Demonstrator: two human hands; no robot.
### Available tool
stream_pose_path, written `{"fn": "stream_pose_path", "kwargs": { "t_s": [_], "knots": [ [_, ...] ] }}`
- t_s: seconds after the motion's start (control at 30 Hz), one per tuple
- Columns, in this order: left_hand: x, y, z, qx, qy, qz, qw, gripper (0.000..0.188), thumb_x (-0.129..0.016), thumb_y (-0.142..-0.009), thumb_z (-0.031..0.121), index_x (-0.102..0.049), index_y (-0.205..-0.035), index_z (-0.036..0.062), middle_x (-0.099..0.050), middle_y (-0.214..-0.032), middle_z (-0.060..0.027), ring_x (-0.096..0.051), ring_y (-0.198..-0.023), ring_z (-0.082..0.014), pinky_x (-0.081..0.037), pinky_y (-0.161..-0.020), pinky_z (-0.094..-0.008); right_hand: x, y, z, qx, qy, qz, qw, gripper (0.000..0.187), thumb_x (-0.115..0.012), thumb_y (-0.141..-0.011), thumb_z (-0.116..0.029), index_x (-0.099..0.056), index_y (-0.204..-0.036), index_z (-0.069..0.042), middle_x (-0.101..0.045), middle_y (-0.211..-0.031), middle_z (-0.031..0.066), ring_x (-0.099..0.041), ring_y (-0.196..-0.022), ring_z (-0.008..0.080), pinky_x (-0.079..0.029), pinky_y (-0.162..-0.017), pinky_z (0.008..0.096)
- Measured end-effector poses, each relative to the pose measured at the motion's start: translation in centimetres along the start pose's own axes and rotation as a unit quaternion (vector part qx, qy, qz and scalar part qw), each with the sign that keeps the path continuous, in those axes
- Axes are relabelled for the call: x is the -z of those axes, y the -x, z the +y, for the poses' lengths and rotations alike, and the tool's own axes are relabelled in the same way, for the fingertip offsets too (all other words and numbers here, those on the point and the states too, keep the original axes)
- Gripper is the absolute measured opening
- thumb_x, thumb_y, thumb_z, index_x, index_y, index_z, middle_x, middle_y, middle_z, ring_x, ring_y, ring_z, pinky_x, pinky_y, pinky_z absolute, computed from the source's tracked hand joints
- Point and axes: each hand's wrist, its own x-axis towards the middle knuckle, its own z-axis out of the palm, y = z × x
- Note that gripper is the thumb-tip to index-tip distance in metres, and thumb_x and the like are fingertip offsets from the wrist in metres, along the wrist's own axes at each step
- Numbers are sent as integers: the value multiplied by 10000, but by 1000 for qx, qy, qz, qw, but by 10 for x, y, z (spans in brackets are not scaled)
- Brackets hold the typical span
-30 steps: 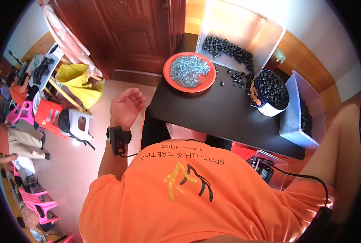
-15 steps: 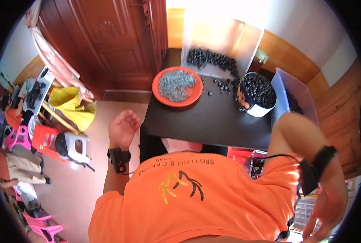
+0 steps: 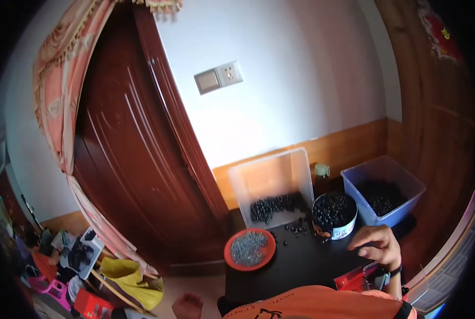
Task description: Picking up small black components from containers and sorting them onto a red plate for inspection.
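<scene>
My right hand (image 3: 378, 245) is raised over the right front of the dark table, its fingers bent and apart from the thumb, holding nothing visible. It is nearest to a round white tub (image 3: 344, 231) full of shiny black beads (image 3: 331, 208). Low in the picture, off the table's left side, my left hand (image 3: 188, 307) hangs with loosely curled, somewhat blurred fingers and nothing visible in it. An orange-red plate (image 3: 228, 254) bears a heap of small silvery-grey pieces (image 3: 248, 249). Behind it, a clear plastic box (image 3: 272, 175) lies tipped on its side, black beads spilling from its mouth.
A bluish plastic bin (image 3: 389, 213) with black pieces inside stands at the table's right end. Loose beads (image 3: 297, 228) lie on the dark table (image 3: 277, 271). A green-capped container (image 3: 322, 170) is behind the tub. Leftward are a door (image 3: 136, 154), a curtain (image 3: 59, 117) and a yellow bag (image 3: 121, 276).
The view has tilted up toward the wall and door. My right hand has come from low beside my body to over the table's front; my left hand now shows at the lower edge.
</scene>
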Motion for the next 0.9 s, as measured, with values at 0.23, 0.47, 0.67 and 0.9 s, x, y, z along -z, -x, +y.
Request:
{"fn": "stream_pose_path", "kwargs": {
  "t_s": [0.23,0.47,0.67,0.9],
  "knots": [
    [-19,10,8,17,17,-100,995,230,-544,-847,239,-662,-921,56,-669,-891,-104,-619,-872,-293,-486,-773,-420,17,28,-25,-55,27,161,985,296,-722,-685,-251,-711,-807,19,-682,-765,108,-634,-676,173,-461,-660,251],
    [-16,19,0,8,33,-81,996,218,-536,-874,238,-657,-928,64,-678,-895,-90,-639,-868,-268,-499,-756,-383,17,29,-32,-20,44,203,978,327,-753,-713,-316,-703,-753,4,-659,-699,77,-593,-632,134,-433,-598,239],
    [14,17,-5,13,65,26,997,202,-524,-837,238,-621,-811,63,-622,-787,-91,-577,-776,-286,-454,-700,-407,22,38,-33,3,37,224,974,299,-744,-729,-301,-706,-772,-7,-663,-721,70,-600,-645,133,-443,-617,242],
    [10,30,-11,-4,66,57,996,182,-534,-872,221,-608,-819,63,-628,-778,-81,-599,-769,-266,-462,-684,-383,23,33,-34,11,50,221,974,266,-749,-737,-279,-702,-760,-18,-660,-706,58,-584,-622,115,-429,-587,233]
  ]
}}
